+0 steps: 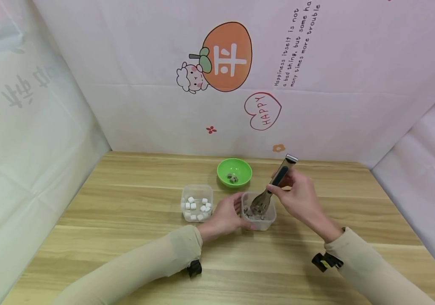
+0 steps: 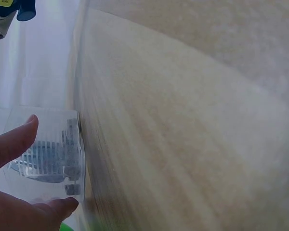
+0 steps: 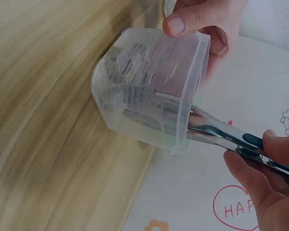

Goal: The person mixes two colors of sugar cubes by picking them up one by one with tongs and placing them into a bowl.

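Tongs [image 1: 280,174] with a slotted head are held by my right hand [image 1: 300,199], thumb on one arm and fingers on the other. Their slotted end reaches down into a clear plastic container [image 1: 264,225] among small grey-brown cubes [image 3: 118,79]. The container stands on the table, and my left hand [image 1: 225,217] grips it from the left, thumb on the near wall and fingers on the far side. In the right wrist view, the left thumb [image 3: 176,25] shows against the wall near the rim. Whether the tongs pinch a cube, I cannot tell.
A green bowl [image 1: 241,168] behind the containers has a few grey-brown cubes [image 1: 233,178] in it. Left of my left hand stands a second clear container [image 1: 197,189] with several white cubes [image 1: 191,206]. A printed cloth [image 1: 156,118] hangs behind the wooden table [image 1: 133,190].
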Available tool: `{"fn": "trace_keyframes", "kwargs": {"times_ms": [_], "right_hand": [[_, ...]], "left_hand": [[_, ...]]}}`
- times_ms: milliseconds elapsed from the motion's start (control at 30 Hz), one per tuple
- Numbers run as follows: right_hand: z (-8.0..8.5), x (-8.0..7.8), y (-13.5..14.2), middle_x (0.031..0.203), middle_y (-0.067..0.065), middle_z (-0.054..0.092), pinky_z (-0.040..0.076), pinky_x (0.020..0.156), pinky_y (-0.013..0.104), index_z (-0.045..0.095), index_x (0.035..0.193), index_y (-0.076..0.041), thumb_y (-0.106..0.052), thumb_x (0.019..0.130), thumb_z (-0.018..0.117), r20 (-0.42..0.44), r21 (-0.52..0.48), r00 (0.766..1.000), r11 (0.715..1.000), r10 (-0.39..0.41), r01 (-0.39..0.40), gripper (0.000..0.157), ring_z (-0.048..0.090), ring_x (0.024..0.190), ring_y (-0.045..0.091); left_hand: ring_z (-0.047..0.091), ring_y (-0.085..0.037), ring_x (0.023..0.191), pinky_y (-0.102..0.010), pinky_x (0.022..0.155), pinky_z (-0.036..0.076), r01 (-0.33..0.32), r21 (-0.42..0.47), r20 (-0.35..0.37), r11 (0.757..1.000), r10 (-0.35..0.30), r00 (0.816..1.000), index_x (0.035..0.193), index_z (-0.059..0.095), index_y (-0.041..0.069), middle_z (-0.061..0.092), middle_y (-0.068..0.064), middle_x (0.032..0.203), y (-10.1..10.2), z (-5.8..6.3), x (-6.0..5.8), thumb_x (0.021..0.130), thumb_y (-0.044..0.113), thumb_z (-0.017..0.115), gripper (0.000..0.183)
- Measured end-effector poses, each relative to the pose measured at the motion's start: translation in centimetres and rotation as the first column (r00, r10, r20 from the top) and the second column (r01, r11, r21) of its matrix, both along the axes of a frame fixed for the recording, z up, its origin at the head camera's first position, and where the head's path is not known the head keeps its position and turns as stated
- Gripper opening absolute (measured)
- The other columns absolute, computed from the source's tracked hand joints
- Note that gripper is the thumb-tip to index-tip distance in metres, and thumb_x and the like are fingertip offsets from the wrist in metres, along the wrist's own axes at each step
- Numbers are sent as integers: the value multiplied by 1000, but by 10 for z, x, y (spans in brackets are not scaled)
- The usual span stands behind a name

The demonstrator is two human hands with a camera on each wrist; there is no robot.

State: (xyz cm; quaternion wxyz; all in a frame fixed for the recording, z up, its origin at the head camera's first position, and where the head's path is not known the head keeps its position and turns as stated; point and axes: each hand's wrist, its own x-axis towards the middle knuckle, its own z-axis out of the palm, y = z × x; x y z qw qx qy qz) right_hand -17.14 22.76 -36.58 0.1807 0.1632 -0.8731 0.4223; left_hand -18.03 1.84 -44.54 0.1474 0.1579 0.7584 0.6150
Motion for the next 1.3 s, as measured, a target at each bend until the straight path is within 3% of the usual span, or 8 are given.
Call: {"fn": "trace_keyframes", "kwargs": {"times_ms": [500,1000,1300], "right_hand": [[-4,-1,-1,91,12,73,66,69,28,67,104,1,6,88,82,31,4,1000,1000,-4,4,23,74,82,29],[-7,-2,-2,90,12,73,63,64,21,66,103,1,7,88,81,28,-19,999,999,-30,30,22,72,79,28],[2,-1,4,87,12,74,58,63,15,69,99,1,6,85,85,-28,-35,996,996,-88,87,22,72,76,26]], "left_hand": [[52,-32,141,-38,118,43,-4,-20,7,1000,5,1000,155,44,-4,54,-18,154,0,1,1,68,-5,96,101],[54,-30,140,-36,117,44,5,-22,-2,1000,-5,1000,154,45,-2,56,-16,151,-1,2,2,68,-4,96,100],[52,-31,141,-38,119,42,-1,-23,15,1000,1,1000,155,44,-2,54,-17,154,0,2,2,67,-4,96,102]]}}
